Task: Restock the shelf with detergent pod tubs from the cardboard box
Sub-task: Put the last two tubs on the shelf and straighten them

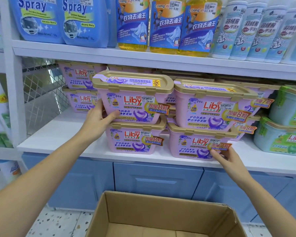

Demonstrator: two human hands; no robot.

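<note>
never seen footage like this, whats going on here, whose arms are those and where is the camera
There is only one picture, taken by a wide-angle camera worn on a person's head, looking forward and down. The two bare arms belong to that person; no robot is involved.

They face a white store shelf holding pink detergent pod tubs with gold lids, stacked two high. The left hand grips the left end of the upper left tub, which sits on another tub. The right hand touches the front lower corner of the lower right tub, without clearly gripping it.

Below, on the floor, is an open cardboard box; the part in view looks empty. Green tubs stand to the right, and bottles fill the shelf above.
</note>
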